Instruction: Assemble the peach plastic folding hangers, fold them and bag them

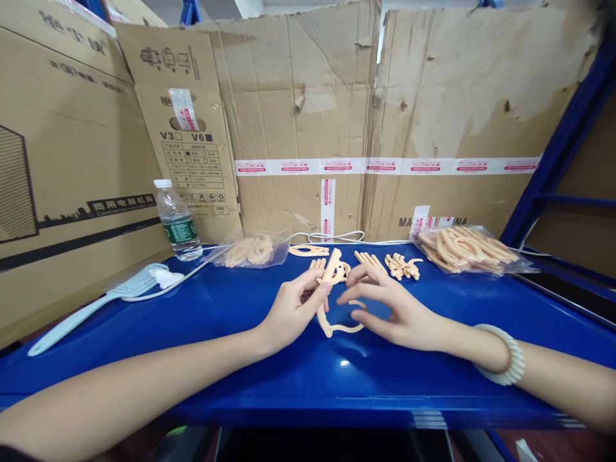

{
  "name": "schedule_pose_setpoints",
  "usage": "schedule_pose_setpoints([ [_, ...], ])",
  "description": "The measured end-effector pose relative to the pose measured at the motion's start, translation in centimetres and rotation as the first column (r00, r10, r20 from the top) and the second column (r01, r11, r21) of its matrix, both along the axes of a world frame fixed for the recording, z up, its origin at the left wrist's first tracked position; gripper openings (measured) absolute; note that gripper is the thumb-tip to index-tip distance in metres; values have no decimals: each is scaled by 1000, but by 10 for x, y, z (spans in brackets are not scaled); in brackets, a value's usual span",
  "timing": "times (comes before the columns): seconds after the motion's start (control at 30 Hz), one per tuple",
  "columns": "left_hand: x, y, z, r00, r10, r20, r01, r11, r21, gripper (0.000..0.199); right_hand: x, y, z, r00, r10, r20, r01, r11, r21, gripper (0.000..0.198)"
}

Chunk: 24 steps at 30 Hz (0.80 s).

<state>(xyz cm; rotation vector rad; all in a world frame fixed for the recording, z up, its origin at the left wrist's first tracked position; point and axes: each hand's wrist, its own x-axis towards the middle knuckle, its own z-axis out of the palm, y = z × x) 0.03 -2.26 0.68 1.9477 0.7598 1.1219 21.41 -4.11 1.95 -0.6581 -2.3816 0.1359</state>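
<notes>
Between the thumb and fingers of my left hand point(296, 307) is a flat, pale beige piece point(333, 264) with a notched, curved end, held above the blue table point(231, 359). My right hand point(392, 305) hovers just to the right, fingers apart and curled, with nothing visible in it. Below and between the hands, a curved beige piece point(347, 329) shows as part of a ring; my left hand hides some of it. Behind the hands lie several straight beige sticks point(369, 260) and a cluster of small curved beige pieces point(403, 266).
A flat oval beige piece point(308, 250) lies at the back. Plastic bags of beige parts lie left point(249, 250) and right point(469, 249). On the left are a water bottle point(179, 221), a light-blue hairbrush point(103, 301) and a white cable point(192, 273). Cardboard point(298, 122) walls the back.
</notes>
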Motion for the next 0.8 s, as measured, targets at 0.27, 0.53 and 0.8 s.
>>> schedule_pose_setpoints([
  [0.27, -1, -4, 0, 992, 55, -111, -34, 983, 181, 25, -2, -2, 4, 947, 29, -321, -131, 944, -302, 23],
  [0.53, -1, -3, 2, 975, 138, -176, -84, 956, 282, 26, 1, 7, -3, 885, 2, -465, -225, 877, -424, 23],
  [0.8, -5, 0, -1, 962, 166, -218, -110, 963, 244, 25, 2, 7, 0, 885, -101, -454, -140, 873, -468, 20],
])
